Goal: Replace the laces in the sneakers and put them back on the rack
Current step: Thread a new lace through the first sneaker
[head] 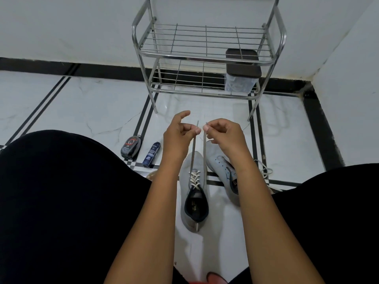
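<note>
On the white marble floor with black stripes, between the person's knees, stands the grey fabric sneaker with a dark lining, its toe pointing to 12 o'clock and its heel to 6 o'clock, so its long axis runs straight away from the person. A pale flat lace is crossed through its eyelets, and the two free ends rise up from the top eyelets toward 12 o'clock. The left hand pinches one end between thumb and finger, and the right hand pinches the other end; both hands are raised above the toe, close together, almost touching. The two ends look about equal in length, so I judge that lacing of this shoe is nearly finished and a knot comes next; for that the ends must cross over the tongue, which lies at 6 o'clock from the hands. Both hands are equally near.

The second grey sneaker lies tilted just at 3 o'clock of the first one, its toe to about 11 o'clock, partly hidden by the right forearm. It seems without a lace. A loose white lace lies on the floor beside it. The shiny steel wire shoe rack stands at 12 o'clock, well apart
</note>
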### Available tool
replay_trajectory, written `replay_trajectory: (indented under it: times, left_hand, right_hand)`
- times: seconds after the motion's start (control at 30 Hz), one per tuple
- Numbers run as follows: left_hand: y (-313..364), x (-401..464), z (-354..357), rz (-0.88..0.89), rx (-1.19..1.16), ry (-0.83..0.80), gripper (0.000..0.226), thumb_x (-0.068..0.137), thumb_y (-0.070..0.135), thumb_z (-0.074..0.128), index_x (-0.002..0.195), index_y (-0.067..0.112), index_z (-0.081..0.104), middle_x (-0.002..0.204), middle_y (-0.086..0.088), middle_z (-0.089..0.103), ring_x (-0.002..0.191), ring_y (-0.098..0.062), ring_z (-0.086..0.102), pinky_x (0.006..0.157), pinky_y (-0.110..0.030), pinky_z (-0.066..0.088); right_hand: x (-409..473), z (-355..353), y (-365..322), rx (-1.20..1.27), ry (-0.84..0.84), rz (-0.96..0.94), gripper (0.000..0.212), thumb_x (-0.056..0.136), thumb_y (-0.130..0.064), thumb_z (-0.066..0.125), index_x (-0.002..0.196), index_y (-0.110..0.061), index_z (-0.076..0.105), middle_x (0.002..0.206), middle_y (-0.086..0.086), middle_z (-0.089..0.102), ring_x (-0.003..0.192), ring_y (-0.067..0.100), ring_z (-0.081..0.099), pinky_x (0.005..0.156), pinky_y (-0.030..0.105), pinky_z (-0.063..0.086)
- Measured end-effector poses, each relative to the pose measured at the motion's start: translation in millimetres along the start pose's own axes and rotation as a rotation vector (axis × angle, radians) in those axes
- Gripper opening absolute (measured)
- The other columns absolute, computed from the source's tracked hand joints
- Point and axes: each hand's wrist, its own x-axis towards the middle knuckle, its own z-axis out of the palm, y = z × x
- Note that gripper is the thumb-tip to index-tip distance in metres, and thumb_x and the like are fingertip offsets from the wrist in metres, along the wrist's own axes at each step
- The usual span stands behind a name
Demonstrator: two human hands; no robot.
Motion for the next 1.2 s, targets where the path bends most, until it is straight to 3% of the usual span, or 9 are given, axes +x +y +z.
replay_trajectory:
  times: [0.23, 0.53, 0.67, 0.8, 0.9, 1.03, 1.2]
  left_hand:
    - [2, 0, 2, 0.015, -0.002, -0.044, 0.065, 0.082, 0.013, 0.074, 0.139, 0.022, 0.043, 0.085, 0.002, 0.073, 0.089, -0.005, 0.068, 0.085, -0.014, 0.047]
    - [2, -1, 3, 0.007, 0.037, -0.047, 0.070, 0.083, 0.015, 0.073, 0.144, 0.021, 0.039, 0.083, 0.011, 0.073, 0.087, 0.006, 0.066, 0.087, -0.009, 0.044]
    - [1, -2, 5, 0.043, 0.077, -0.038, 0.062, 0.084, 0.014, 0.072, 0.139, 0.022, 0.044, 0.084, 0.010, 0.073, 0.084, 0.007, 0.065, 0.079, -0.001, 0.043]
    - [-7, -1, 3, -0.031, 0.050, -0.151, 0.025, 0.085, 0.014, 0.071, 0.109, 0.016, 0.067, 0.091, 0.004, 0.074, 0.089, -0.003, 0.069, 0.089, -0.023, 0.052]
    - [-14, -3, 6, -0.042, 0.035, -0.167, 0.009, 0.086, 0.012, 0.070, 0.090, 0.018, 0.075, 0.084, 0.007, 0.073, 0.081, -0.002, 0.067, 0.085, -0.026, 0.052]
    - [-14, -8, 9, -0.099, -0.058, -0.137, 0.011, 0.087, 0.015, 0.070, 0.095, 0.010, 0.075, 0.084, 0.003, 0.074, 0.074, 0.004, 0.064, 0.073, -0.015, 0.046]
    - [-14, -7, 8, -0.146, -0.117, -0.134, 0.014, 0.087, 0.015, 0.069, 0.097, 0.008, 0.075, 0.094, -0.003, 0.075, 0.082, 0.002, 0.066, 0.077, -0.015, 0.048]
  right_hand:
    - [1, -3, -1, 0.037, -0.026, -0.007, 0.002, 0.087, -0.016, 0.070, 0.088, -0.015, 0.070, 0.081, -0.003, 0.070, 0.076, 0.006, 0.064, 0.067, 0.020, 0.054]
    - [0, -3, 1, 0.131, -0.048, 0.015, 0.003, 0.086, -0.015, 0.071, 0.085, -0.018, 0.072, 0.083, -0.007, 0.072, 0.083, 0.002, 0.065, 0.071, 0.023, 0.054]
    - [-2, -2, 3, 0.134, -0.046, 0.031, 0.002, 0.088, -0.019, 0.069, 0.088, -0.019, 0.071, 0.085, -0.011, 0.071, 0.082, 0.000, 0.063, 0.072, 0.023, 0.052]
    - [-3, -2, 3, 0.141, -0.040, 0.043, 0.002, 0.089, -0.018, 0.068, 0.089, -0.018, 0.070, 0.081, -0.011, 0.070, 0.081, 0.001, 0.062, 0.075, 0.026, 0.051]
    - [-3, -1, 2, 0.143, -0.046, 0.052, 0.002, 0.088, -0.020, 0.069, 0.088, -0.019, 0.071, 0.078, -0.008, 0.070, 0.080, 0.001, 0.063, 0.075, 0.024, 0.050]
    - [-2, -3, 1, 0.183, -0.027, 0.065, 0.015, 0.088, -0.024, 0.069, 0.098, -0.014, 0.075, 0.087, -0.005, 0.072, 0.082, 0.002, 0.062, 0.074, 0.023, 0.050]
    - [0, -9, 2, 0.228, 0.036, 0.090, 0.022, 0.087, -0.026, 0.070, 0.104, -0.013, 0.075, 0.100, -0.006, 0.072, 0.083, 0.003, 0.061, 0.072, 0.021, 0.049]
